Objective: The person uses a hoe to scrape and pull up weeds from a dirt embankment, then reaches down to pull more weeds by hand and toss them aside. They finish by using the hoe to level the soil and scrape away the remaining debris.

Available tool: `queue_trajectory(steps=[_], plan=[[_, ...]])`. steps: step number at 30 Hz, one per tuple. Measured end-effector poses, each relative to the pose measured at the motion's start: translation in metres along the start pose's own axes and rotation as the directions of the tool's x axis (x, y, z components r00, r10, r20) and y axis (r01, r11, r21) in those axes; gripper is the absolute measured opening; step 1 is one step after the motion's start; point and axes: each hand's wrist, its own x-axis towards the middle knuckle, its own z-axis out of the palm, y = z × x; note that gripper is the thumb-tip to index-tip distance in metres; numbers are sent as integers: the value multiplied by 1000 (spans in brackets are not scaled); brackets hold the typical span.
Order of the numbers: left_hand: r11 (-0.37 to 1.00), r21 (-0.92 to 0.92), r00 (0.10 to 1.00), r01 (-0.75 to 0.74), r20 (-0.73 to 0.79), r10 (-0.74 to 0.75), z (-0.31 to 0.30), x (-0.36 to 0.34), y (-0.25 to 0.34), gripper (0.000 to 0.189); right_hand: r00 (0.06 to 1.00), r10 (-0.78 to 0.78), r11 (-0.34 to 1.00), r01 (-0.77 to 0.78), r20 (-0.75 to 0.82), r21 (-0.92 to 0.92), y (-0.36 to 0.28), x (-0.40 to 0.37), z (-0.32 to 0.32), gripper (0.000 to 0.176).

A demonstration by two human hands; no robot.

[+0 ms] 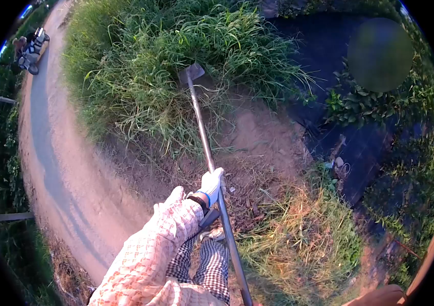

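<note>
My left hand (pixel 211 186), in a white glove with a dark band and a blue edge at the wrist, is wrapped round the long metal handle (pixel 200 122) of a hoe. The handle slants from the bottom edge up to a flat, squarish blade (pixel 193 74), which lies against tall green grass (pixel 176 46). Loose cut stems lie around the blade. My right hand does not show; the handle's lower end runs out of view at the bottom. A checked pink sleeve (pixel 145 245) covers my left arm.
A dirt path (pixel 74 204) curves along the left, with a parked vehicle like a motorcycle (pixel 34 50) far up it. Bare soil (pixel 263 137) and dry cut grass (pixel 298 245) lie to the right. Beyond are dark sheeting (pixel 319 46) and leafy plants (pixel 360 102).
</note>
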Motion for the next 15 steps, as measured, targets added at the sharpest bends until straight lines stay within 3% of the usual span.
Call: queue_trajectory(steps=[3,5,8,9,11,13,15], plan=[[996,61,998,-59,10,58,-15,21,-8,23,995,-99,974,91,33,206,-22,11,0,35],[996,88,997,-5,-79,12,-33,-1,-61,22,991,-124,975,113,51,189,-10,26,0,35],[963,267,963,45,-269,30,-47,-81,-161,22,990,-136,984,131,36,123,9,35,-1,36],[988,116,974,100,-214,-73,-38,-125,-149,19,991,-133,986,129,32,105,19,34,-2,36],[983,140,990,119,-94,-107,-45,-159,-176,18,993,-117,991,115,24,72,43,27,-2,37],[974,17,950,225,-228,-215,-43,-191,-232,20,997,-72,997,71,18,29,71,15,-3,38],[916,15,893,401,-228,-387,-36,-214,-273,23,1000,1,1000,0,7,-30,102,-3,-5,38]])
